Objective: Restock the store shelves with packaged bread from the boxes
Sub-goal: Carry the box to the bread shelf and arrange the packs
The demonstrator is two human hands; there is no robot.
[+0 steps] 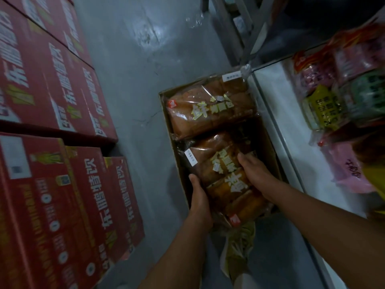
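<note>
Lifting: both hands are on the near bread pack point(225, 176), which sits in the cardboard box point(268, 142) on the floor beside the shelf point(291, 126); judged step is pulling it out for shelving.
Left hand: left hand point(200, 203) clasps the pack's left edge, thumb on top, other fingers hidden underneath.
Right hand: right hand point(254, 172) wraps the pack's right side, thumb lying over the printed film; fingers hidden below.
Second pack: far bread pack point(210, 105) lies in the box's far end, touching the near one.
Risk, squeeze: soft loaf; a hard clasp at the edges would likely dent the slices.
Risk, slip: glossy film looks slick and the loose bag tail hangs toward the person; gripping film instead of loaf could let it slide.
Risk, snag: box wall is close on the right; dragging the pack sideways may catch film on the flap.
Risk, shelf: colourful packets point(333, 90) already crowd the shelf's far side; pushing in carelessly could knock them.
Side stack: red cartons point(52, 84) stand well apart on the left, no conflict expected.
</note>
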